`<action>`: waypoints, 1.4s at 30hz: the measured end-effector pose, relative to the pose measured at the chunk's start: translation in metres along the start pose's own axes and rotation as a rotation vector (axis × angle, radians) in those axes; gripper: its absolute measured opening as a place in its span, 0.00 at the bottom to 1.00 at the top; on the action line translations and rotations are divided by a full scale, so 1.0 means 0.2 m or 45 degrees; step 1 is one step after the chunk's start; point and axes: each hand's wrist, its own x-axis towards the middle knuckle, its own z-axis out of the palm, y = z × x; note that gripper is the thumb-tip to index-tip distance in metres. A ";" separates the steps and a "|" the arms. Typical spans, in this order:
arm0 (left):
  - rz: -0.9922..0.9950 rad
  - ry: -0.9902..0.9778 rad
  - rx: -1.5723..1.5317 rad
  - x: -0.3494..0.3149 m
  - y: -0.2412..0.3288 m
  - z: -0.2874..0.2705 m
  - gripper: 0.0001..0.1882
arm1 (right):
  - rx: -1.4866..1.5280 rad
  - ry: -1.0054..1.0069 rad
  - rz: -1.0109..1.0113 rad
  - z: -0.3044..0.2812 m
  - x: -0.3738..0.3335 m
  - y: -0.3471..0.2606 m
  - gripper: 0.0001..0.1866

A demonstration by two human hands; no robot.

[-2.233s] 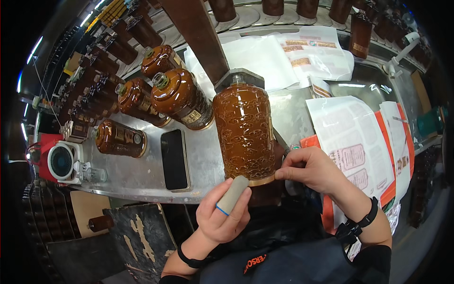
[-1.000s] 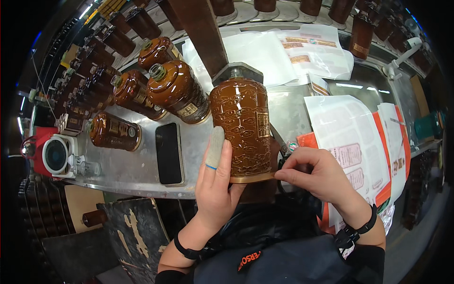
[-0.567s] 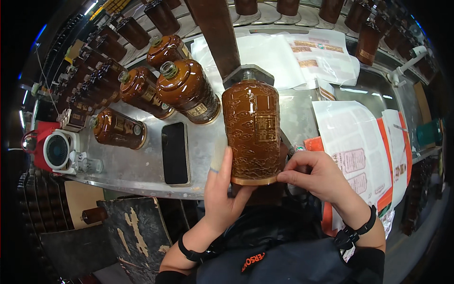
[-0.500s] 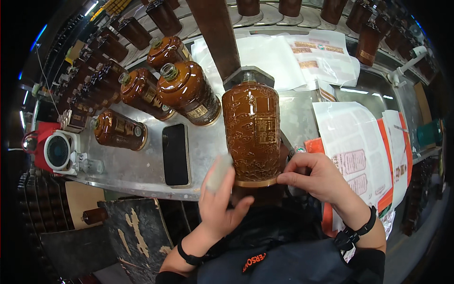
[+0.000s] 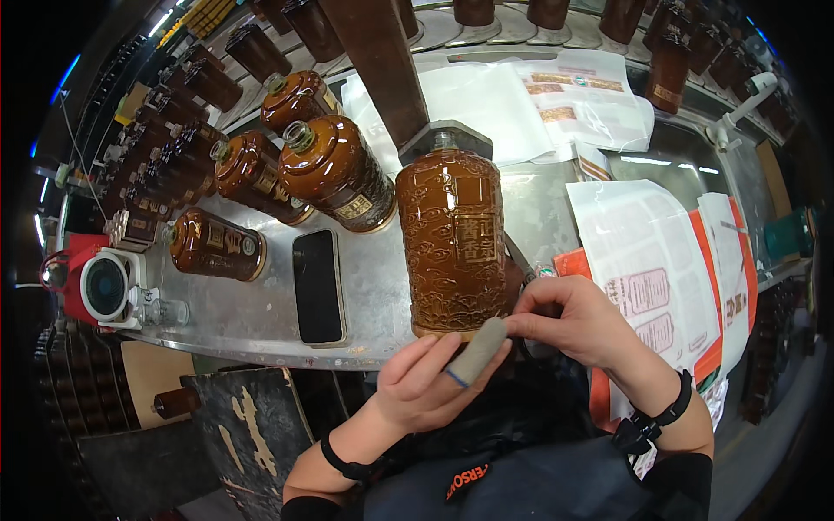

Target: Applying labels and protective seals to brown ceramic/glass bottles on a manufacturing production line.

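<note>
A brown glass bottle (image 5: 452, 243) with raised patterns and a gold base band stands on its own in front of me, its neck towards a dark angular bracket (image 5: 473, 139). My left hand (image 5: 434, 378) is at the bottle's base, fingers stretched out across the gold band. A grey finger cot (image 5: 478, 352) covers one finger, whose tip comes close to my right fingertips. Beside the bottle's lower right edge, my right hand (image 5: 573, 321) pinches thumb and forefinger together; whatever is between them is too small to make out.
To the left are several similar brown bottles (image 5: 339, 174), one lying down (image 5: 217, 246), and a black phone (image 5: 318, 286). A small white fan (image 5: 106, 285) stands at the far left. Label sheets (image 5: 643, 269) cover the right side; more bottles line the back conveyor (image 5: 512, 36).
My left hand has swung right and down from beside the bottle to its base, close to my right hand. My right hand keeps its pinch. The view has shifted slightly.
</note>
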 end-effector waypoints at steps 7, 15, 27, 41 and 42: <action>-0.339 -0.027 -0.141 -0.02 0.01 -0.07 0.16 | 0.063 -0.025 0.072 0.00 0.01 0.01 0.09; -0.084 -0.034 -0.138 0.05 0.03 0.01 0.20 | 0.065 -0.030 0.018 0.00 0.01 0.03 0.11; -0.667 -0.041 -0.295 0.04 -0.04 0.04 0.34 | 0.042 0.065 -0.013 -0.01 -0.07 -0.05 0.10; -0.862 -0.039 -0.355 -0.08 0.02 0.00 0.26 | -0.092 0.090 -0.001 0.01 -0.01 -0.03 0.14; -0.646 0.022 -0.274 -0.07 0.02 -0.04 0.22 | -0.027 0.060 0.026 0.01 -0.01 -0.02 0.14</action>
